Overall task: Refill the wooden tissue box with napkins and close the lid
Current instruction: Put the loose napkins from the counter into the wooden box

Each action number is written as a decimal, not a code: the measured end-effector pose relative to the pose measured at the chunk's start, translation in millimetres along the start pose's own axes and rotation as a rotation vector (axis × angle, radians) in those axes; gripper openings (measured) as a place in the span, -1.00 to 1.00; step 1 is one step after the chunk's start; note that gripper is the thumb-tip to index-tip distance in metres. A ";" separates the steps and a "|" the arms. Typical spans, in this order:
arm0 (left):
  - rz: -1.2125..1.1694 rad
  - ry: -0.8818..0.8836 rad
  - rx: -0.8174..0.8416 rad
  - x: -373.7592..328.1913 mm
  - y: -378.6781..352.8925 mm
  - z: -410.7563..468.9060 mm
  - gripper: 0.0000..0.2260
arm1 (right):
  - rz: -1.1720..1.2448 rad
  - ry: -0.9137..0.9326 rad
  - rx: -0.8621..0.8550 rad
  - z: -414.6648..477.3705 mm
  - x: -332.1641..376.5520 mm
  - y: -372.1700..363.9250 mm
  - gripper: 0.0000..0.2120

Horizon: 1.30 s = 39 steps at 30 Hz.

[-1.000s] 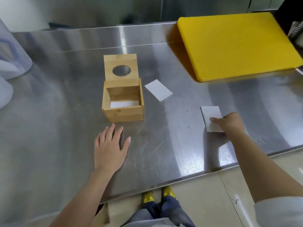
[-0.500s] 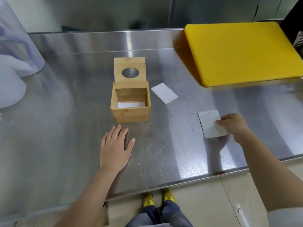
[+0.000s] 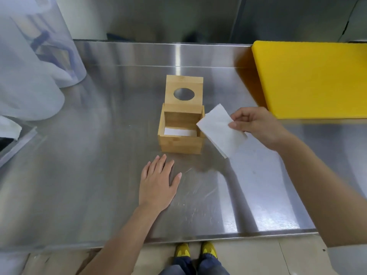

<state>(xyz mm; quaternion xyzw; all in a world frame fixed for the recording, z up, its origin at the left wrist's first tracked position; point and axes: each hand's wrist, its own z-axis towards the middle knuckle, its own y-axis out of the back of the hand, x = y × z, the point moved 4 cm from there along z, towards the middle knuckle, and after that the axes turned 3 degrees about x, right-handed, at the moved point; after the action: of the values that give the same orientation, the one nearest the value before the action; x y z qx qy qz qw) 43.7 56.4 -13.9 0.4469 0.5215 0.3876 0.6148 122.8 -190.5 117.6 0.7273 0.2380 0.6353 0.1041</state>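
Wooden tissue box (image 3: 181, 142) sits mid-table on the steel counter (image 3: 99, 155), its lid (image 3: 184, 93) with the round hole standing upright at the back and a white napkin (image 3: 179, 131) lying inside. Your right hand (image 3: 256, 126) pinches a folded napkin (image 3: 220, 130) just beside the box's right rim. Your left hand (image 3: 156, 185) lies flat, fingers spread, near the box's front. A yellow cutting board (image 3: 313, 80) lies far right.

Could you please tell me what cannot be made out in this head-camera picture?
- Square wooden tissue box: how many napkins lie inside; its front wall hides them.
- Table right of the box: the held white folded napkin covers it.
- Yellow plastic board: cut off by the right edge.
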 end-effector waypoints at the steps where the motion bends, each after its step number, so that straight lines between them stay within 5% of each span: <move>1: 0.006 -0.002 -0.007 -0.4 0.0 0.0 -0.60 | -0.038 0.031 0.037 9.7 12.5 -9.1 -0.85; 6: 0.015 -0.006 -0.040 -0.7 0.3 0.3 -0.63 | -0.186 0.134 0.253 55.5 54.1 -56.6 -0.86; 13: 0.011 -0.023 -0.048 -1.6 -0.2 2.0 -0.62 | -0.788 0.245 0.409 92.9 42.1 -112.7 -0.96; 29: 0.034 -0.017 -0.107 0.0 -4.0 2.8 -0.65 | -0.982 0.192 0.391 102.7 21.6 -137.1 -0.90; 33: 0.018 -0.014 -0.113 0.0 -3.1 2.4 -0.66 | -0.905 0.320 0.315 93.2 32.4 -127.7 -0.86; 39: 0.039 -0.008 -0.112 0.5 -4.1 2.9 -0.66 | -0.620 0.468 -0.139 74.9 39.9 -75.4 -0.85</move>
<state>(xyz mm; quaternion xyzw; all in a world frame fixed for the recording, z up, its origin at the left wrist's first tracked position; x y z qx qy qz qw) 46.7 55.2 -17.8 0.4234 0.4876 0.4263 0.6335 182.7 -94.9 105.4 0.4474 0.4201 0.7370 0.2830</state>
